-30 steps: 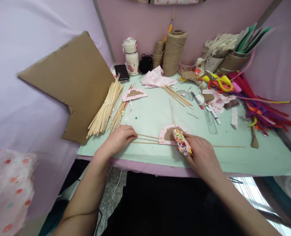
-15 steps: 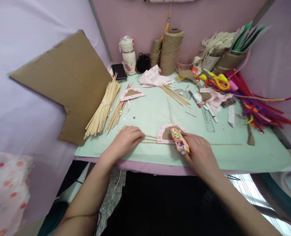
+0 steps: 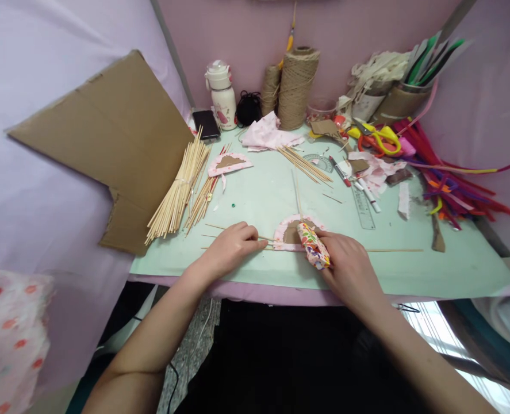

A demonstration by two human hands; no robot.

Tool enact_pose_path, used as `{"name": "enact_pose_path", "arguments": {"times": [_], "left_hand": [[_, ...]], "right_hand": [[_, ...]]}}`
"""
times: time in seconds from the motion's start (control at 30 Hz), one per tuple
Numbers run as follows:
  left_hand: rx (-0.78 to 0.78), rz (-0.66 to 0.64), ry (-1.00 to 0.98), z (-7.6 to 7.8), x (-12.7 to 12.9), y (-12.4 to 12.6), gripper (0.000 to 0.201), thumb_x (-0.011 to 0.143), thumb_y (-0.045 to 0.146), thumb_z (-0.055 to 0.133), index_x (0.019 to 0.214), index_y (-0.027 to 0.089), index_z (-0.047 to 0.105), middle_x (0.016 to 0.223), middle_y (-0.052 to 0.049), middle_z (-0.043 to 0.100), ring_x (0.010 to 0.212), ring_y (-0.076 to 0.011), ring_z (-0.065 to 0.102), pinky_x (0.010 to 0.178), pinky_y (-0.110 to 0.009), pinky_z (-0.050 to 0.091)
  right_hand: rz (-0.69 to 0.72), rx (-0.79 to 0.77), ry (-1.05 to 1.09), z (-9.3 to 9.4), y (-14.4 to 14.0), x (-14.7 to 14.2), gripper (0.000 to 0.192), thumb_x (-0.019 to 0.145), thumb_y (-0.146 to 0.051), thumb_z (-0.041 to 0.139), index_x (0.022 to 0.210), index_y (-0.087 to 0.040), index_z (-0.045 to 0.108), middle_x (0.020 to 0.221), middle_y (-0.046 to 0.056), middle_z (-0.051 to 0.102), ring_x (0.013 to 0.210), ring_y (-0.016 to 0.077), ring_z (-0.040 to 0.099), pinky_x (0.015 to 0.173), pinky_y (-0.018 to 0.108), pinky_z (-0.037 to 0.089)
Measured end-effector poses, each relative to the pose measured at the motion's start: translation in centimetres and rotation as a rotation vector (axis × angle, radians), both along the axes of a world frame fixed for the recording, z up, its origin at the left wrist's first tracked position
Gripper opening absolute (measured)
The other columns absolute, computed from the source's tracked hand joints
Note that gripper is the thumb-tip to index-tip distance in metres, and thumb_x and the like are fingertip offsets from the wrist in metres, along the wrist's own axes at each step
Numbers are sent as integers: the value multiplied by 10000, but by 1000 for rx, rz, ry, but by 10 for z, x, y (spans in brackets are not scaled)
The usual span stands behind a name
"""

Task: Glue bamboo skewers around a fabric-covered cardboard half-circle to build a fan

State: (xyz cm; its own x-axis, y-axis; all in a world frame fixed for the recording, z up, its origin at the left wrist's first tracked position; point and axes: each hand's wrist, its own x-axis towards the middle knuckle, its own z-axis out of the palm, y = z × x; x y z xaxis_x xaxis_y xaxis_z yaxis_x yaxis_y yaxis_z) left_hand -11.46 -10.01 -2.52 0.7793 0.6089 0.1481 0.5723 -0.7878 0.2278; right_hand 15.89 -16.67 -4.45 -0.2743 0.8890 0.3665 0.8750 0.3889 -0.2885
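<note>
My left hand (image 3: 236,246) is closed over thin wooden sticks (image 3: 217,226) that lie roughly sideways on the table. Its fingertips are by the left edge of a half-round cardboard piece (image 3: 291,233) with a pink fabric border, where the stick ends meet it. A floral-patterned tool, which looks like a glue gun (image 3: 314,247), is gripped in my right hand (image 3: 347,261). It slants over the right half of the cardboard piece and hides part of it. Another thin stick (image 3: 296,195) points away from the piece's curved edge.
A bundle of skewers (image 3: 179,192) and a large cardboard sheet (image 3: 108,132) are on the left. A second half-round piece (image 3: 229,164) lies farther back. Twine spools (image 3: 298,89) and a bottle (image 3: 222,98) stand behind. Scissors (image 3: 384,140), a ruler (image 3: 362,208) and pipe cleaners (image 3: 448,172) lie right.
My left hand has slid right along the sticks, closer to the half-round piece, and the sticks' left ends show more. My right hand keeps its place with the floral glue gun.
</note>
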Motion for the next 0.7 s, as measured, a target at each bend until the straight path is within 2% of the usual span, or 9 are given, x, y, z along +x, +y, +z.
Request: {"name": "enact_pose_path", "arguments": {"times": [0.3, 0.47, 0.7], "left_hand": [[3, -24, 9, -3, -1, 2, 267, 1000, 264, 421, 1098, 221, 666, 911, -57, 588, 860, -180, 471, 723, -292, 373], [62, -65, 38, -1, 1, 5, 326, 1017, 293, 376, 1021, 192, 686, 897, -69, 604, 825, -179, 459, 711, -312, 360], [140, -63, 77, -1, 1, 4, 279, 1008, 288, 418, 1055, 211, 682, 917, -53, 628, 831, -179, 482, 706, -317, 322]], "right_hand": [[2, -2, -3, 2, 0, -1, 249, 895, -258, 484, 1095, -161, 595, 1167, 147, 677, 1045, 301, 617, 868, 441, 466], [-3, -13, 6, 0, 0, 0, 259, 902, -279, 491, 1103, -160, 600, 1163, 144, 677, 1071, 305, 610, 883, 446, 466], [4, -27, 3, -2, -1, 2, 252, 893, -279, 522, 1094, -147, 597, 1177, 150, 669, 1086, 301, 597, 907, 435, 452]]}}
